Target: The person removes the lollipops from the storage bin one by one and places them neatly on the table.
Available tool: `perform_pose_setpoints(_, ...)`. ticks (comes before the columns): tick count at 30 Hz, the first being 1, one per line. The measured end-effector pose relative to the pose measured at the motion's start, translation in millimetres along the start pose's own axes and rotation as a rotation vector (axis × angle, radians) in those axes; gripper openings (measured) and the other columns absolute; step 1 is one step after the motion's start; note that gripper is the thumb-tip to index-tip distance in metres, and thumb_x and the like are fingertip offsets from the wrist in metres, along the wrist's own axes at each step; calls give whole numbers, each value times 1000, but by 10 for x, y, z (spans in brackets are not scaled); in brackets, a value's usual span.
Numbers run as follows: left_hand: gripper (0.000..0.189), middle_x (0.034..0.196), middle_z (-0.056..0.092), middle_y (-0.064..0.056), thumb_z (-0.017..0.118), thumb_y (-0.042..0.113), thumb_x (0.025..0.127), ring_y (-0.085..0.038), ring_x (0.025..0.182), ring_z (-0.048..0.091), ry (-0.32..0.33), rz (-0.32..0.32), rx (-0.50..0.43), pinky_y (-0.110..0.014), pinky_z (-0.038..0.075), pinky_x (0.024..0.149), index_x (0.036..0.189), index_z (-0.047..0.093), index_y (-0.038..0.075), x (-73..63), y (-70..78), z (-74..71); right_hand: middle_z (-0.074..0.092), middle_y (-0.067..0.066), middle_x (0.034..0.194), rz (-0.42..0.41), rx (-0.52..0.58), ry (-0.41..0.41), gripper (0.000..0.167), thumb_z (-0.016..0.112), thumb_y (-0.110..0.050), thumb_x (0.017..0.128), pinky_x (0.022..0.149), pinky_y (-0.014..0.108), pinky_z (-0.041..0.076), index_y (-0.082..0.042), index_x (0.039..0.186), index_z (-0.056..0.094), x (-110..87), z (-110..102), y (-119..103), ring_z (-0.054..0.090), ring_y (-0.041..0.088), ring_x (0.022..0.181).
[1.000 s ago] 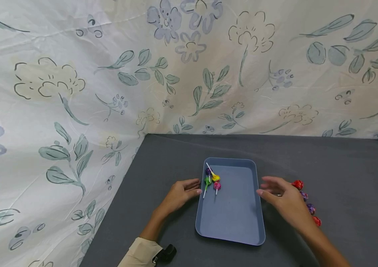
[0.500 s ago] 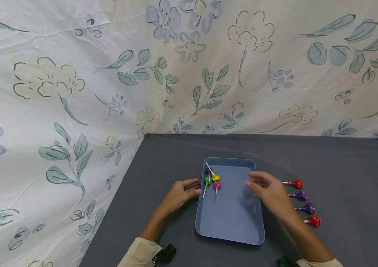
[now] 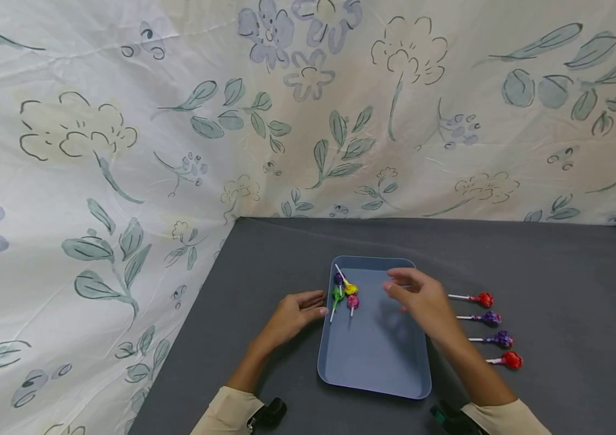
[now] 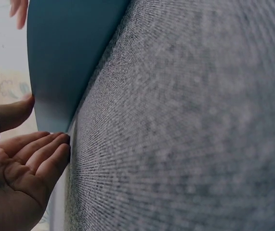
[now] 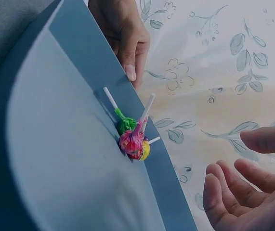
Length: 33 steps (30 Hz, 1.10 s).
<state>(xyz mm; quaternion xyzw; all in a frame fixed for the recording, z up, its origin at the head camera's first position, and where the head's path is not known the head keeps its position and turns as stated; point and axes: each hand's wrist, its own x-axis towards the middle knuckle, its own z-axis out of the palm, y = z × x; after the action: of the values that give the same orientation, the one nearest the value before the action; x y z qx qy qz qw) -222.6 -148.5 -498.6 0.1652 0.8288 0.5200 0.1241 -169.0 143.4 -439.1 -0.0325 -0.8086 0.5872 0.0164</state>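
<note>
A blue tray (image 3: 378,356) lies on the dark cloth, with several wrapped lollipops inside near its far left side. Among them are a green lollipop (image 3: 338,293), a yellow lollipop (image 3: 350,289), a pink lollipop (image 3: 353,301) and a dark purple one (image 3: 338,278). My left hand (image 3: 295,317) rests against the tray's left side, its fingers extended and fingertips right at the wall. Over the tray's right half hovers my right hand (image 3: 421,302), its fingers loosely bent. Nothing sits between its thumb and fingers in the right wrist view.
To the right of the tray, a column of lollipops lies on the cloth with sticks pointing left: a red lollipop (image 3: 484,299), two purple lollipops (image 3: 491,318) and another red lollipop (image 3: 512,360). A floral sheet (image 3: 308,121) hangs behind and at the left.
My right hand has moved left from beside the tray's right edge to above the tray, uncovering the lollipops on the right. My left hand has stayed in place.
</note>
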Motion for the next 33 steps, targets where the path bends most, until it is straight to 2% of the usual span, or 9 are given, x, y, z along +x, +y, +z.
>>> perform_pose_setpoints(5,56,146,64,-20,75,25,101,-34,132,66,-2,-5,-14,-47,54,110,147,59,-4,-3,-2,-1,69,16,129,0,7,1,47,72,-35,103,84,36,62,-7,140,66,72,56,-32,69,27,110)
perform_pose_setpoints(12,57,146,64,-19,75,26,101,-33,133,65,2,-11,6,-47,53,110,147,59,-3,-2,8,6,69,16,127,-4,10,15,46,72,-33,103,81,32,61,-5,139,66,167,149,-10,71,27,109)
perform_pose_setpoints(21,56,146,64,-19,75,26,101,-33,132,66,-2,-13,-2,-47,53,110,147,59,-2,-17,-1,6,70,17,123,-11,0,31,40,72,-24,103,81,39,63,-3,136,68,280,240,6,71,29,104)
perform_pose_setpoints(27,56,145,65,-19,75,26,101,-33,133,65,-1,-4,1,-48,54,110,147,60,-3,-18,-8,1,71,16,121,-7,-28,27,40,72,-25,103,78,36,62,-3,137,68,349,312,51,71,36,108)
perform_pose_setpoints(33,56,145,65,-19,75,27,101,-33,133,65,-5,-2,8,-47,54,109,147,60,-2,-21,-5,-7,73,14,118,-1,-38,5,38,71,-22,102,76,36,61,-3,136,69,397,380,110,72,31,108)
